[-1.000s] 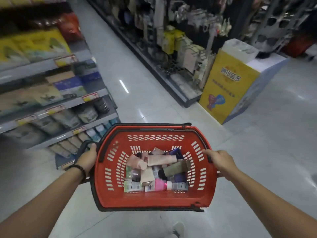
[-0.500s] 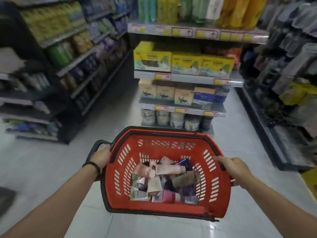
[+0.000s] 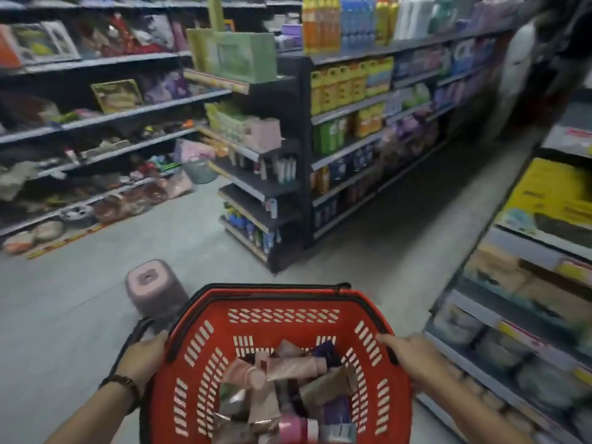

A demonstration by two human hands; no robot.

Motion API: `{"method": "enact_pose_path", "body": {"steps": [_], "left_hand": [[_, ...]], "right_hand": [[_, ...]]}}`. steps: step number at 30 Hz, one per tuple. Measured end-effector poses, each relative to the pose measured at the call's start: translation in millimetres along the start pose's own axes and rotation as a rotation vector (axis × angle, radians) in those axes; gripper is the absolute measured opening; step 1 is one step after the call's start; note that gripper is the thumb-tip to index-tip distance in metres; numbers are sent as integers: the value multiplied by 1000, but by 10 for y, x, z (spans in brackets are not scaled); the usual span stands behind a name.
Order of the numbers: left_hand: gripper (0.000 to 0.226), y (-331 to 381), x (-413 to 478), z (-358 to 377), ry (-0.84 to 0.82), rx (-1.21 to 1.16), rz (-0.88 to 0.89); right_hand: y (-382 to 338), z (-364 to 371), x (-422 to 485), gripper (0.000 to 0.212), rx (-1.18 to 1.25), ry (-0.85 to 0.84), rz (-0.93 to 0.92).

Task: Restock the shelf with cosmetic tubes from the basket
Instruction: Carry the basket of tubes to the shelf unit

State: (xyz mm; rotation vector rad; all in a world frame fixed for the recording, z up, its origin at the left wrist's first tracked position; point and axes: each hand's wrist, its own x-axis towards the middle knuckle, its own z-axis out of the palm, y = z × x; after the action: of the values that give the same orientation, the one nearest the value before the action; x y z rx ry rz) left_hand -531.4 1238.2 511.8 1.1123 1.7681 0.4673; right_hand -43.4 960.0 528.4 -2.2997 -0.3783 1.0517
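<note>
Shop aisles of stocked shelves (image 3: pixel 349 107) surround us.
We hold the red basket (image 3: pixel 283 315) before us, left hand (image 3: pixel 144 354) curled on its left edge, right hand (image 3: pixel 413 357) gripping its right edge; cosmetic tubes (image 3: pixel 288 370) lie heaped inside it.

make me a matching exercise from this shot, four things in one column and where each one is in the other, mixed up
1 left hand
2 cosmetic tubes
3 pink stool
4 yellow box

a on the floor, ahead-left of the basket
b on the shelf at right
c gripping the basket's left side
d piled inside the basket

Pairs: 1-c, 2-d, 3-a, 4-b
</note>
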Motion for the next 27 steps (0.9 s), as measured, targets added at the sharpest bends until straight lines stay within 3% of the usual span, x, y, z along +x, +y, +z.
{"method": "enact_pose_path", "body": {"steps": [3, 8, 14, 17, 23, 27], "left_hand": [[57, 210, 180, -373, 109, -65, -60], [78, 381, 830, -907, 194, -194, -121], [91, -4, 2395, -1559, 234, -243, -192], [86, -95, 3154, -1802, 229, -273, -243], [81, 632, 4017, -2337, 206, -205, -227], [78, 1317, 4514, -2639, 185, -206, -211]], "right_hand": [[-930, 343, 17, 66, -58, -91, -37], [-2017, 1058, 587, 68, -140, -215, -77], [-3436, 2042, 772, 53, -272, -215, -142], [-4057, 2588, 912, 54, -309, -172, -133], [-5259, 3441, 1091, 53, -373, -105, -125], [-5870, 3912, 1466, 63, -372, -135, -64]]}}
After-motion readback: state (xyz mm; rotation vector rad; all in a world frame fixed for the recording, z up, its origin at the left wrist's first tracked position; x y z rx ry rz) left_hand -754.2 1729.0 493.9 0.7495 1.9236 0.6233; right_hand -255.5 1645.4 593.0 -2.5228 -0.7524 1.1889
